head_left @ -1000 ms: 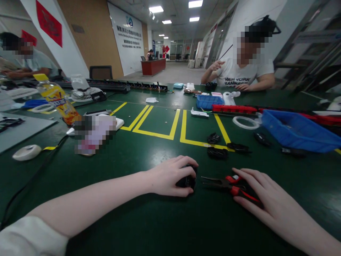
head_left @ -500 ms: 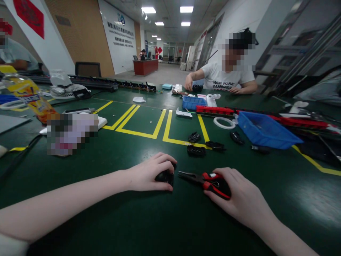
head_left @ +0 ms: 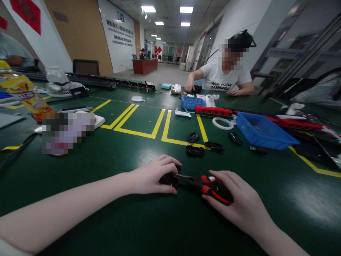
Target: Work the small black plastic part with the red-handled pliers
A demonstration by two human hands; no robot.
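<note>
My left hand [head_left: 157, 175] grips a small black part [head_left: 167, 179] low over the green table, with fingers above and thumb below it. In my right hand [head_left: 234, 195] are long-nose pliers [head_left: 206, 186] with red and black handles. The pliers point left, and their tips reach the right side of the black part; whether the jaws clamp it cannot be made out. Beyond my hands lie several loose black pieces, among them a ribbed one [head_left: 195, 151] and a smaller one [head_left: 193, 137] near the yellow tape.
A large blue tray [head_left: 266, 137], a white ring [head_left: 222, 123] and a red strip [head_left: 214, 110] lie to the right. At left are a phone [head_left: 69, 133] and a drink bottle [head_left: 25, 94]. A person [head_left: 226, 76] sits across the table.
The pliers' tips have moved from just right of the black part to meet it, and their handles are spread a little wider. My left hand has shifted slightly right.
</note>
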